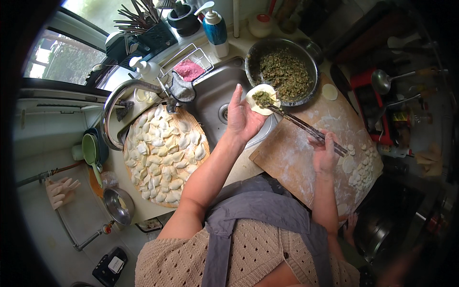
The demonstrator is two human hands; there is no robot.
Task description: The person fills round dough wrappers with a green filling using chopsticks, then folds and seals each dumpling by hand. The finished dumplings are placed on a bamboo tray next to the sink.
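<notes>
My left hand (pixel 241 120) holds up a round dumpling wrapper (pixel 254 104) over the front of the sink. Green minced filling (pixel 263 98) sits in the wrapper's middle. Dark chopsticks (pixel 303 126) are gripped in my right hand (pixel 325 152), their tips touching that filling. Behind both hands stands a metal bowl (pixel 252 53) with more of the green filling inside. Under my right hand lies a floured wooden board (pixel 287 158), bearing several flat wrappers and many small dough pieces (pixel 362 174). To the left, folded dumplings (pixel 166 158) cover a round slatted tray (pixel 196 123).
A steel sink (pixel 209 93) with a curved faucet (pixel 118 91) lies between tray and bowl. Soap bottles (pixel 216 34) and a wire rack (pixel 204 59) line its back. At the board's right front edge is another person's hand (pixel 350 227). Ladles (pixel 382 81) lie at right.
</notes>
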